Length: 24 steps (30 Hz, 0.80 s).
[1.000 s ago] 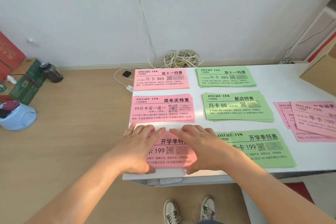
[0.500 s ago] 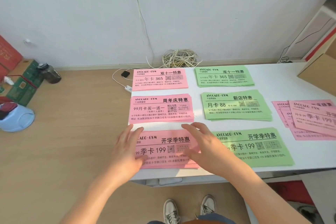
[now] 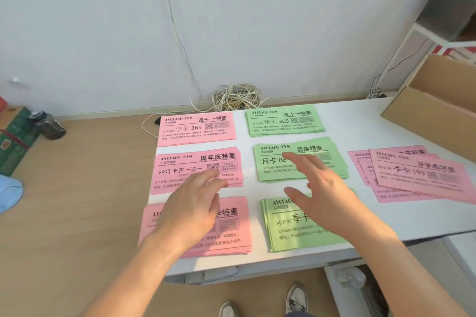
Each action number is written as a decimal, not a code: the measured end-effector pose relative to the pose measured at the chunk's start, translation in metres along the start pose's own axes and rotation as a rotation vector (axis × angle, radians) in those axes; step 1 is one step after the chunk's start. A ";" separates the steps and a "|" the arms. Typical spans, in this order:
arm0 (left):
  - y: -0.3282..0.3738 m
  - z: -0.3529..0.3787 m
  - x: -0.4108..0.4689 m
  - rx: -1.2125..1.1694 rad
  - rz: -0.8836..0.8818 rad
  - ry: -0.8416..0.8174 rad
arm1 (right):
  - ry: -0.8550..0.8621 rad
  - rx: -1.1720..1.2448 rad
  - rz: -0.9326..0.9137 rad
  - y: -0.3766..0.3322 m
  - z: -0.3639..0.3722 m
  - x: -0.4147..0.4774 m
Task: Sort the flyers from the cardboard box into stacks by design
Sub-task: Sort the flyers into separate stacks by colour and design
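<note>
Six neat flyer stacks sit mid-frame in two columns: three pink stacks (image 3: pixel 195 131) on the left, three green stacks (image 3: pixel 283 121) beside them. A messy fanned pink pile (image 3: pixel 417 177) lies at right, and the cardboard box (image 3: pixel 432 110) is upper right, partly cut off.

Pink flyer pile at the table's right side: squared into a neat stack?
No, the loose pink paper flyers lie fanned and skewed over one another, their edges out of line, on the white table.

left hand (image 3: pixel 190 204) lifts off near pink stack (image 3: pixel 233 229), hangs over its far edge, fingers loose | right hand (image 3: pixel 322 194) shifts right, now above middle green stack (image 3: pixel 270 171) and near green stack (image 3: pixel 291 234), fingers spread | both seemingly clear of paper, motion blur
</note>
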<state>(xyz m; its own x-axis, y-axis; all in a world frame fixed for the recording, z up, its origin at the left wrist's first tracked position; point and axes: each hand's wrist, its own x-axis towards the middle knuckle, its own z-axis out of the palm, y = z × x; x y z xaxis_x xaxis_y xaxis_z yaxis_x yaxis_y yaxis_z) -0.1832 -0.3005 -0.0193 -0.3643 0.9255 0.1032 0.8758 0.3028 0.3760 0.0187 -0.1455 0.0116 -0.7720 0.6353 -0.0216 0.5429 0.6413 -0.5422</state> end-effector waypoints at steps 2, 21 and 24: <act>0.029 0.004 0.020 -0.017 0.074 0.015 | -0.017 -0.108 0.001 0.017 -0.022 -0.005; 0.288 0.173 0.194 0.198 0.471 -0.521 | -0.017 -0.042 0.572 0.289 -0.132 -0.056; 0.292 0.185 0.201 0.321 0.498 -0.560 | -0.054 -0.081 0.619 0.310 -0.129 -0.060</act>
<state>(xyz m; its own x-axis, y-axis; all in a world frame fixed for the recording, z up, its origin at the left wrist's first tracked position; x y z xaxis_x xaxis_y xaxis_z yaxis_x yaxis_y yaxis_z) 0.0581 0.0160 -0.0590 0.2300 0.9193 -0.3195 0.9723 -0.2029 0.1161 0.2759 0.0709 -0.0465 -0.3212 0.8781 -0.3547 0.9163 0.1936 -0.3505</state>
